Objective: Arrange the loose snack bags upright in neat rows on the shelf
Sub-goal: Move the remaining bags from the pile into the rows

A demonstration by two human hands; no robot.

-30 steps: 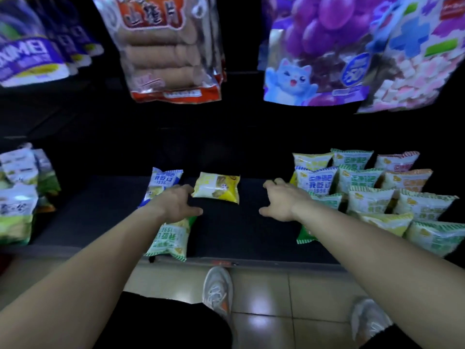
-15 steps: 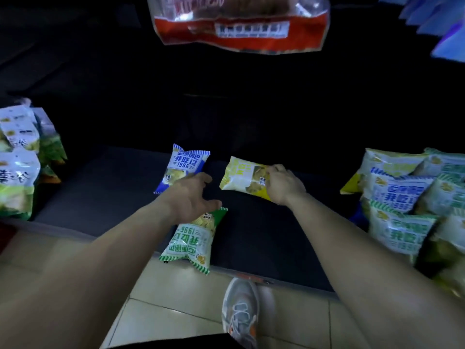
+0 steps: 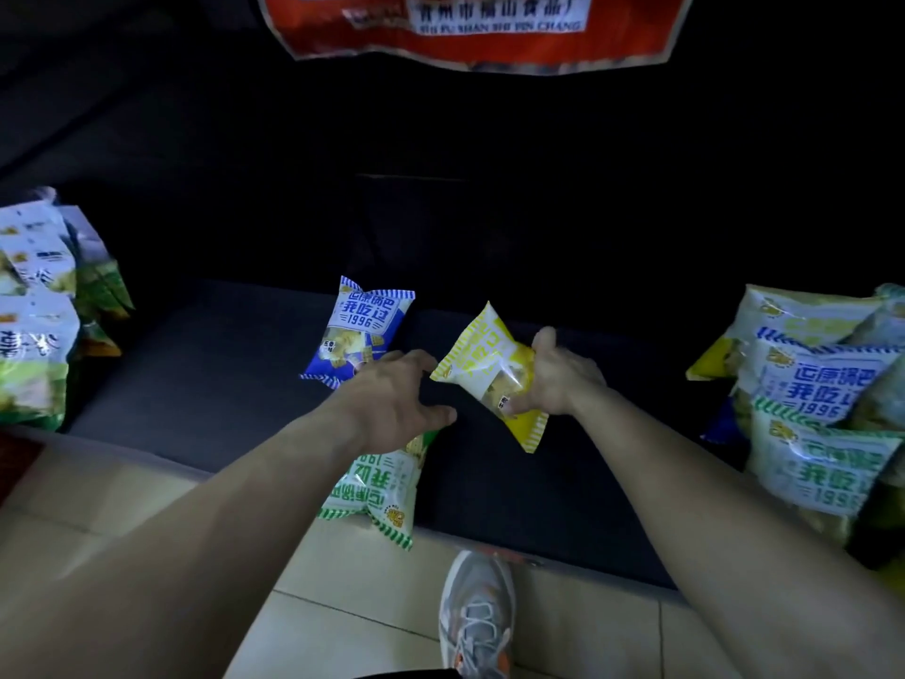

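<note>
both arms fwd, l hand [image 3: 392, 399] fingers spread, r hand [image 3: 563, 379] gripping.

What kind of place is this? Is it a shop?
Most likely a small shop's snack aisle. Many matching snack bags crowd a low dark shelf, a big red packet hangs above, and the right hand holds a yellow bag.

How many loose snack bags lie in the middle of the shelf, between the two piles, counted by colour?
Blue bag: 1, lying flat on the shelf.
Yellow bag: 1, gripped by the right hand.
Green bag: 1, at the front edge, partly hidden by the left hand.
Total: 3
</note>
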